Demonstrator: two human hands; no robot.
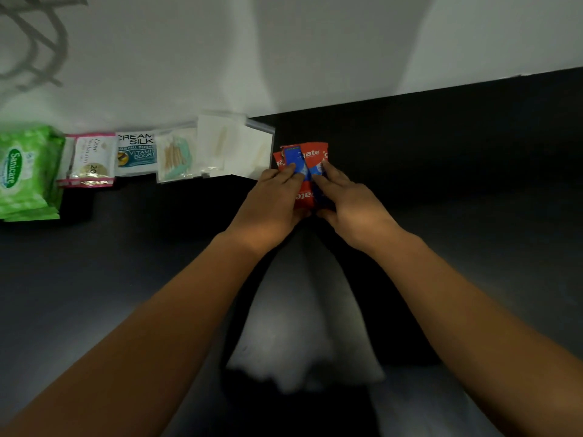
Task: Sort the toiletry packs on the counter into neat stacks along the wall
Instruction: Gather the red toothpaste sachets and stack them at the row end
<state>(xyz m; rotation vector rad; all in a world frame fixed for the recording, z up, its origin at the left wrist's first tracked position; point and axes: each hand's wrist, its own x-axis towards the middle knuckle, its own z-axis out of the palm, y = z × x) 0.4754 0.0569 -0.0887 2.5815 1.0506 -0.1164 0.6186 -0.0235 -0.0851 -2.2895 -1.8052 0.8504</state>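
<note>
We hold a small bunch of toothpaste sachets beside the row at the wall.

The sachets (310, 154) are red and blue with white lettering, fanned slightly so several edges show. They sit low over the black worktop (457, 184), just right of the row and close to the white wall (315, 58); we cannot tell whether they touch the worktop. Our left hand (271, 200) and right hand (350, 200) pinch them from either side, fingers (291, 170) laid on top and thumbs curled at the near edge. Along the wall to the left lie clear bags (235, 146), a cotton-bud bag (175, 156), Cream Silk packs (136, 152), pink-edged packs (91, 159) and green wipes (22, 175), side by side. The worktop is dim, with a pale glare between our forearms.
</note>
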